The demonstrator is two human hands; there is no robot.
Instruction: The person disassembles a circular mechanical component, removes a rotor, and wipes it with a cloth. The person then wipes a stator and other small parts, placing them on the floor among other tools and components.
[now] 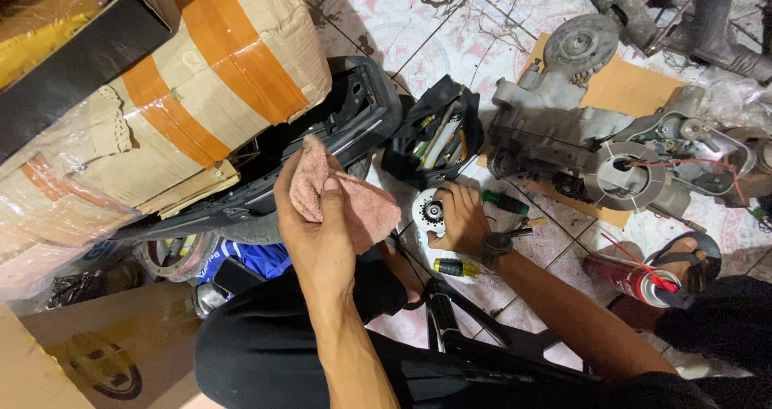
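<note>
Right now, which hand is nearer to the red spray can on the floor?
The right hand. It holds a round white part just left of the red spray can. The left hand holds a pink rag farther left, beyond the right hand.

The one camera sits on my head and looks almost straight down at the tiled floor [386, 31] where I sit, close enough that my forearms fill the lower middle. Taking the engine block [579, 135] as landmark: it lies upper right, my left hand [318, 216] and right hand [462, 220] below and left of it, the taped cardboard box [161, 95] far left.
</note>
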